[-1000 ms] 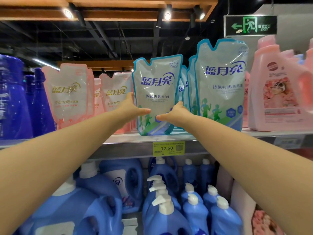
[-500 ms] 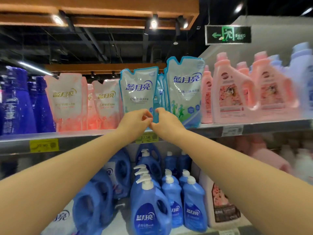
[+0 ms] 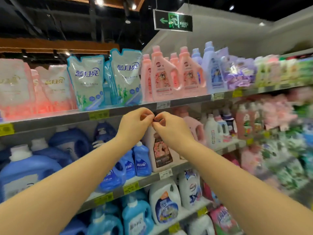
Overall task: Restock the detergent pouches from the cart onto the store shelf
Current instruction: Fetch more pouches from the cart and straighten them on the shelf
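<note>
Two blue pouches (image 3: 87,80) stand upright on the top shelf (image 3: 118,108), between pink pouches (image 3: 52,87) and pink bottles (image 3: 162,73). Both hands are below the shelf, empty. Left hand (image 3: 135,122) and right hand (image 3: 169,128) have curled fingers, with tips nearly touching.

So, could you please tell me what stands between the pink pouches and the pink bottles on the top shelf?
Blue-and-white detergent pouches, upright on that shelf, seen in the head view.

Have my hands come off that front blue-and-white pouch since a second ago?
Yes. Both hands, left hand and right hand, dropped below the shelf edge; pouch stands alone.
</note>
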Motion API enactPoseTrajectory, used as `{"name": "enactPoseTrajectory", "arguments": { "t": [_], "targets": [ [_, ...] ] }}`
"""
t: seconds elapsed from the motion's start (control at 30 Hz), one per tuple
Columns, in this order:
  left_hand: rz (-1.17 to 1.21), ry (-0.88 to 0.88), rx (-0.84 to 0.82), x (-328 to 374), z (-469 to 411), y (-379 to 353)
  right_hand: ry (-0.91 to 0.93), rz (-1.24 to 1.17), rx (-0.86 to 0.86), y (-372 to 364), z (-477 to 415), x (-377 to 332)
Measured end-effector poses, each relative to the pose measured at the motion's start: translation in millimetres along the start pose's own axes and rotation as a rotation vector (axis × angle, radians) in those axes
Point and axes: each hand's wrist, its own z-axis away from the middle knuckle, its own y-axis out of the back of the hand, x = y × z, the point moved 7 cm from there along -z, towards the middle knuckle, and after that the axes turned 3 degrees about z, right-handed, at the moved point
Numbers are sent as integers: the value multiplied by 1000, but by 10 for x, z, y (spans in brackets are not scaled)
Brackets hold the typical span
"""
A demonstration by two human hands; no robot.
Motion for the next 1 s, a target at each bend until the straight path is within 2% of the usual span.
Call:
{"name": "enactPoseTrajectory", "arguments": {
  "t": [0.23,0.43,0.57,0.8,1.0],
  "targets": [
    [178,-141,-191,1361,482,-1330,-134,132,140,1324,915,1165],
    [291,-202,-391,2477,899,-2861,-352,170,176,2384,1778,2463],
    [372,-215,-580,3018,1427,-3939,-564,218,170,2843,2470,3388],
    [420,-226,-953,3285,2331,-5631,-925,209,137,2892,3517,4770],
    [431,-138,-1248,2928,3033,-6916,-1260,130,132,2438,4167,5825]
  ]
}}
